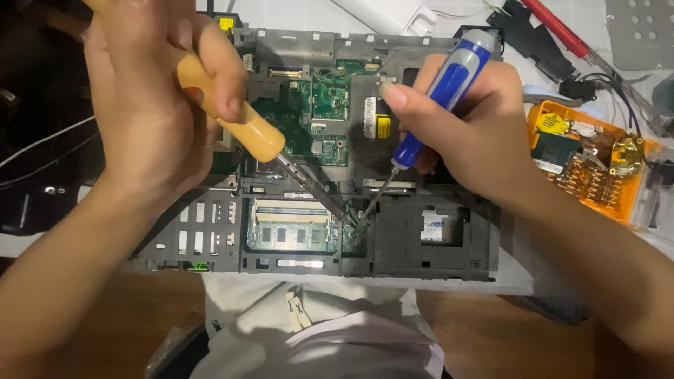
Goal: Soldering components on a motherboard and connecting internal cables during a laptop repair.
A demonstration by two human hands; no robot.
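An opened laptop chassis (pixel 435 253) lies upside down before me, its green circuit board (pixel 330 98) and memory modules (pixel 291 231) bare. My left hand (pixel 151 105) grips a screwdriver with a yellow-orange handle (pixel 242 123). My right hand (pixel 470 126) holds a blue and white screwdriver (pixel 446 84). Both metal shafts slant down and their tips meet at one spot (pixel 358 221) on the board, just right of the memory bay.
An orange bit case (pixel 597 175) with small parts lies at the right. A red-handled tool (pixel 554 28), black cables (pixel 597 81) and a perforated metal plate (pixel 642 31) sit at the back right. A black bag (pixel 42 140) fills the left side. The wooden table edge (pixel 491 330) runs near me.
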